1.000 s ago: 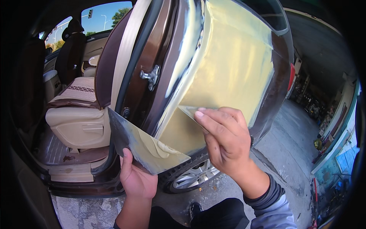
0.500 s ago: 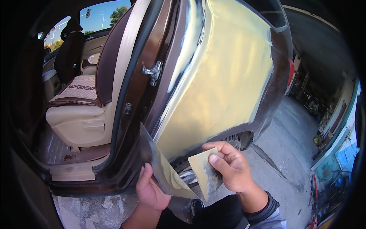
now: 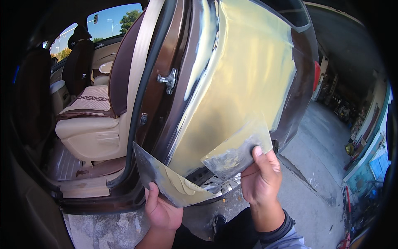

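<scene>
Head view: smeared plates (image 3: 169,177) partly hide wheel (image 3: 230,185), beige seat (image 3: 94,135) leftward.

Standing here, I can't read a single word or number anywhere. No label, brand or sign is legible to me either.

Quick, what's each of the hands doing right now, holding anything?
Left hand: holding a dark sheet bearing yellowish paste.
Right hand: holding a flat, paste-smeared spreader, thumb on its face.
</scene>
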The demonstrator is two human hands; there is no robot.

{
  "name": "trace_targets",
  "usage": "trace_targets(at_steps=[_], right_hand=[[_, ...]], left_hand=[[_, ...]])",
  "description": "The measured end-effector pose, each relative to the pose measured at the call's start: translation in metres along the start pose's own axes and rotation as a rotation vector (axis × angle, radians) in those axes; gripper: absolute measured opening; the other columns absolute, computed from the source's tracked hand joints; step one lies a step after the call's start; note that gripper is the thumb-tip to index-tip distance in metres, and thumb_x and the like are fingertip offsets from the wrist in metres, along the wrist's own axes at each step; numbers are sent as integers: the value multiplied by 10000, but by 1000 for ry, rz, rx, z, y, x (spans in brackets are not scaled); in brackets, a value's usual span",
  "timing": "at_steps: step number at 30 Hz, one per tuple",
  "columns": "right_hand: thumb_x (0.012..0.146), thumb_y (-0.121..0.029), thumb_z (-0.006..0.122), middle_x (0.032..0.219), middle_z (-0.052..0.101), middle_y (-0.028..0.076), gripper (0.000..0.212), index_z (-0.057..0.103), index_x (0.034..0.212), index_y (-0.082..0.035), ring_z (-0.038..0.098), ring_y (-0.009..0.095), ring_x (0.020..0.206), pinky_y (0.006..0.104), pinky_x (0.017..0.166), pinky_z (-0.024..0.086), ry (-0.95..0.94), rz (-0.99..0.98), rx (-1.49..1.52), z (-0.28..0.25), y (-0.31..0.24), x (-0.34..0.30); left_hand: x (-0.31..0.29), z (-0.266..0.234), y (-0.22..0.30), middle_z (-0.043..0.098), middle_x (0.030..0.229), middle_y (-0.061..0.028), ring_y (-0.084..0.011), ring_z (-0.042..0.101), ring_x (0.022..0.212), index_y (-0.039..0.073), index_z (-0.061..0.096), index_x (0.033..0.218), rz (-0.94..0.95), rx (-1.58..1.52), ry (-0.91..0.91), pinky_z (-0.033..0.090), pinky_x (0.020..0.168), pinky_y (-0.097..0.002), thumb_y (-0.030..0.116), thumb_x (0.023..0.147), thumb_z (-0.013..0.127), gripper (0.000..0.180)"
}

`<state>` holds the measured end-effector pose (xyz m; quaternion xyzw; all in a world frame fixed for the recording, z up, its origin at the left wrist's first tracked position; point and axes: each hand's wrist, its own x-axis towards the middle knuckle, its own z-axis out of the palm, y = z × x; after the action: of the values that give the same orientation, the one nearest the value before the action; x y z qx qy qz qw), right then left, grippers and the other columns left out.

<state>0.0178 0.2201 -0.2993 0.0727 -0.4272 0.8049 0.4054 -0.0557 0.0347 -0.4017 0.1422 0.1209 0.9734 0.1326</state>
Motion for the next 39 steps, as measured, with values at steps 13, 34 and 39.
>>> trace_targets(at_steps=[13,34,39], right_hand=[[1071,-61,669,1185,755,222,271,748,1284,85,726,268,1007,336,883,551,-661,-20,-559,-25,17,-53],[1094,-83,622,989,727,14,161,681,1192,31,615,58,885,246,806,522,-310,-28,-809,-28,34,16],[1092,-88,634,942,668,2,183,675,1212,45,578,60,846,244,774,485,-347,-231,-1046,-4,22,75]], left_hand=[[5,-15,10,664,1422,-57,-239,650,1287,122,538,1494,122,72,110,505,1127,-469,232,1162,515,351],[-18,-47,34,762,1342,-110,-282,741,1210,86,684,1392,-190,-313,95,577,1089,-485,280,1167,492,354],[-22,-48,31,748,1374,-103,-274,723,1267,91,656,1433,-170,-275,78,560,1117,-488,276,1163,499,363]])
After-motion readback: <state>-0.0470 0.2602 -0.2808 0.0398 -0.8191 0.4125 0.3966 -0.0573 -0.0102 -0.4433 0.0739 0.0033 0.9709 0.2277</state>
